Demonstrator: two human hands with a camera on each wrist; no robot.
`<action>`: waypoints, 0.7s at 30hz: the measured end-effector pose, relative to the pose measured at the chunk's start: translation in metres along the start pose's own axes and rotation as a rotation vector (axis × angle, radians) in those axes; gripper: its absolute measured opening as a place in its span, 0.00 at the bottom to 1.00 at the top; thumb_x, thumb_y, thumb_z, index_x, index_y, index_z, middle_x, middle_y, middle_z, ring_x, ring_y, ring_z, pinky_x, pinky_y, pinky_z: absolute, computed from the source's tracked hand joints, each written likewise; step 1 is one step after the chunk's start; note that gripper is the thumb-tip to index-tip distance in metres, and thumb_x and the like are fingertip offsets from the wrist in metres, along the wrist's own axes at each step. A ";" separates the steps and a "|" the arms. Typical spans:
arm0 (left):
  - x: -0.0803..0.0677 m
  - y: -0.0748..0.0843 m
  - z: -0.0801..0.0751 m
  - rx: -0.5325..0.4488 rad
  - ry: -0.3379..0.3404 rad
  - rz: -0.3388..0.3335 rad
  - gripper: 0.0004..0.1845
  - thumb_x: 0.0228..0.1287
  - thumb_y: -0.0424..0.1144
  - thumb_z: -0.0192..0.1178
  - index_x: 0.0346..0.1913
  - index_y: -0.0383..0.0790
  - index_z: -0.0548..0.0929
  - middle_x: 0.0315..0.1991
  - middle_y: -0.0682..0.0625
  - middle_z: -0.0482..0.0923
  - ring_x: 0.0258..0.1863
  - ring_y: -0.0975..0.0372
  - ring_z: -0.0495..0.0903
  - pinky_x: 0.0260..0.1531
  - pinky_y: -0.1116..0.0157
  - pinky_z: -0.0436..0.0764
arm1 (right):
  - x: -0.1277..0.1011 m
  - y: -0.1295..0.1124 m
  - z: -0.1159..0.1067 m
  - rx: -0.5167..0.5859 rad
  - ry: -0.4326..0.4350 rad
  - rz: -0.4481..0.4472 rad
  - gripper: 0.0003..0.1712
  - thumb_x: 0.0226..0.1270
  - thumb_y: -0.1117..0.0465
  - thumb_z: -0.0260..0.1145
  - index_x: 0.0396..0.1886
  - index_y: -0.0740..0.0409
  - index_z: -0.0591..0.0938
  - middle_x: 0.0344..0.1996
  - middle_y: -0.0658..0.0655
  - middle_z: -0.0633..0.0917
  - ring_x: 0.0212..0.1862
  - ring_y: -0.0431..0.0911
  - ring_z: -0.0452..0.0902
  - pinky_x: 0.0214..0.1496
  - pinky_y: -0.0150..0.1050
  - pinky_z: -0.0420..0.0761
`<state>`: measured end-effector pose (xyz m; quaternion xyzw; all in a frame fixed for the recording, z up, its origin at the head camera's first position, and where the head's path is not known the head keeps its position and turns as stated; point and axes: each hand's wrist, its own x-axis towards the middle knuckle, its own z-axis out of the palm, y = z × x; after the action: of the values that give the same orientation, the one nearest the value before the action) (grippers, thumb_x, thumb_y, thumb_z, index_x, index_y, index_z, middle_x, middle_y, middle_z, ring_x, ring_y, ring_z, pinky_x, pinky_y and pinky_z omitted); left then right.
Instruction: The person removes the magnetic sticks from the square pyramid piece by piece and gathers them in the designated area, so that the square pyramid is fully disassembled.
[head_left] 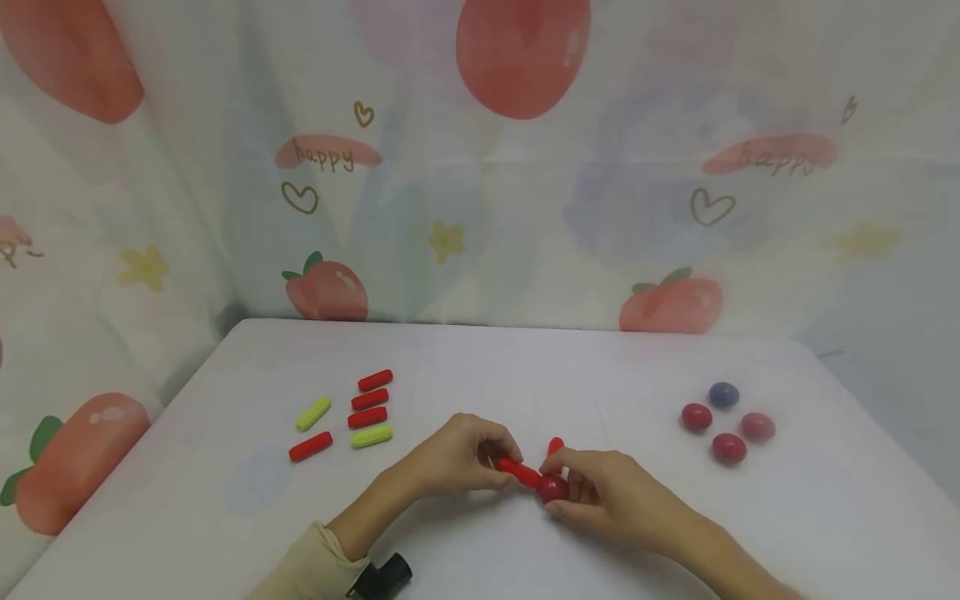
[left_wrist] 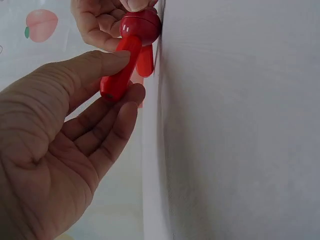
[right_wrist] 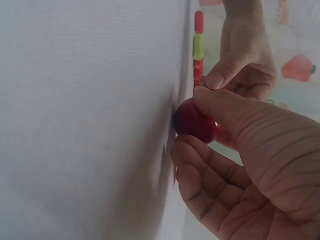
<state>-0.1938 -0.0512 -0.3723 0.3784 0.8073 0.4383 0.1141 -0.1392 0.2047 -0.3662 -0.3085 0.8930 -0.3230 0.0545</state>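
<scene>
Near the middle front of the table, my left hand (head_left: 461, 457) pinches a red rod (head_left: 519, 472) between thumb and fingers. The rod's far end meets a glossy dark red ball (head_left: 552, 489). My right hand (head_left: 611, 493) grips that ball with thumb and fingertips. A second red rod (head_left: 556, 445) sticks out from the ball, pointing toward the back of the table. In the left wrist view both rods come off the ball (left_wrist: 141, 27) at an angle to each other. The right wrist view shows the ball (right_wrist: 192, 120) low, close to the white tabletop.
On the left lie several loose red rods (head_left: 370, 398) and two yellow-green rods (head_left: 313, 413). A blue ball (head_left: 723, 395) and three reddish balls (head_left: 729, 449) are grouped at the right. A black cylindrical object (head_left: 386, 577) sits by the left sleeve. Printed curtains hang behind the white table (head_left: 525, 358).
</scene>
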 end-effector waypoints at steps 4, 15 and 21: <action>0.001 -0.001 0.002 0.025 0.010 -0.002 0.08 0.57 0.29 0.75 0.37 0.42 0.88 0.31 0.57 0.86 0.28 0.73 0.79 0.34 0.73 0.82 | 0.000 0.003 0.003 0.010 0.010 -0.017 0.14 0.64 0.52 0.76 0.47 0.41 0.82 0.22 0.35 0.76 0.25 0.30 0.71 0.28 0.29 0.75; -0.001 0.003 0.003 0.103 0.096 -0.076 0.08 0.55 0.32 0.77 0.35 0.41 0.88 0.29 0.57 0.84 0.27 0.72 0.77 0.33 0.74 0.81 | 0.001 0.002 0.003 0.033 -0.002 -0.023 0.15 0.64 0.52 0.76 0.47 0.41 0.81 0.23 0.36 0.76 0.26 0.31 0.72 0.29 0.29 0.76; -0.002 0.007 0.003 0.154 0.169 -0.111 0.09 0.55 0.35 0.78 0.35 0.43 0.86 0.29 0.59 0.82 0.29 0.69 0.76 0.35 0.73 0.80 | -0.001 0.003 0.003 0.055 -0.019 0.017 0.17 0.64 0.49 0.76 0.49 0.41 0.81 0.24 0.37 0.77 0.27 0.32 0.73 0.30 0.30 0.77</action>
<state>-0.1875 -0.0486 -0.3691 0.3023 0.8650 0.3984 0.0405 -0.1389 0.2055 -0.3707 -0.3024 0.8859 -0.3439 0.0741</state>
